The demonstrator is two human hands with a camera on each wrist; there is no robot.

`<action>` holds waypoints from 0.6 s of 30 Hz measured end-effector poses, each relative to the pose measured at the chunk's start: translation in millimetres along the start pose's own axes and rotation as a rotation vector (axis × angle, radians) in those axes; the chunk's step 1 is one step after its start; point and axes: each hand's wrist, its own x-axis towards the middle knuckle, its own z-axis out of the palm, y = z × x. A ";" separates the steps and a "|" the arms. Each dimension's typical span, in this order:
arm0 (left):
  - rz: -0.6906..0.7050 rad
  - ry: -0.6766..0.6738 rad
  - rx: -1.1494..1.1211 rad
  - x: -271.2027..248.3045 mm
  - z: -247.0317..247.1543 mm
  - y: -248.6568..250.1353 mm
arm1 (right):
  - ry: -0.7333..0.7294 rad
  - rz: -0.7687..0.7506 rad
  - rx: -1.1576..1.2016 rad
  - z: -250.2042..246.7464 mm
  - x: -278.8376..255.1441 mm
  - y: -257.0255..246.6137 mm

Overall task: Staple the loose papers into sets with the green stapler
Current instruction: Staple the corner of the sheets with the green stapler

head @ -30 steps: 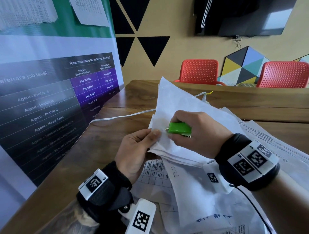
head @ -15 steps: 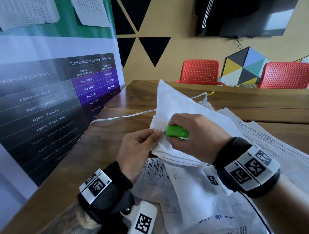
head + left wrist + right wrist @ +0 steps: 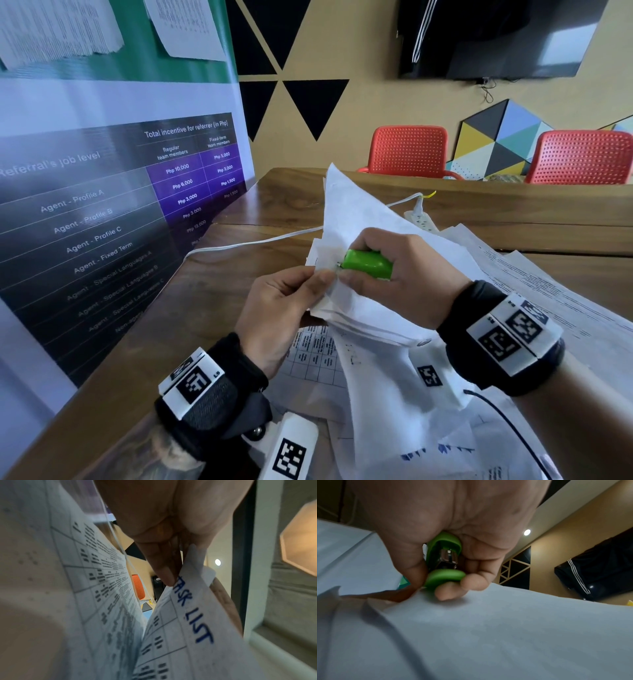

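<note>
My right hand grips a small green stapler with its metal nose pointing left at the corner of a raised stack of white papers. My left hand pinches that same corner between thumb and fingers. The left wrist view shows the fingers pinching a sheet marked "TASK LIST". Seen from the right wrist, the stapler sits in my curled fingers just above the paper. Whether the paper sits between the stapler's halves is hidden.
More loose printed sheets cover the wooden table to the right and near me. A white cable and a power strip lie behind the stack. A banner stands at the left; red chairs beyond.
My right hand has slid the stapler left toward the pinched paper corner, closing the gap to my left fingers. The left hand keeps its pinch.
</note>
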 end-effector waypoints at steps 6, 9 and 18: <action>-0.165 -0.018 -0.178 3.9 -2.4 3.2 | -0.008 -0.114 -0.083 2.9 -2.4 -1.1; -0.192 -0.012 -0.170 3.9 -3.2 1.7 | -0.021 -0.131 -0.106 3.5 -1.8 -0.4; -0.171 0.031 -0.149 3.5 -1.0 2.2 | -0.016 -0.155 -0.143 4.5 -2.9 -3.4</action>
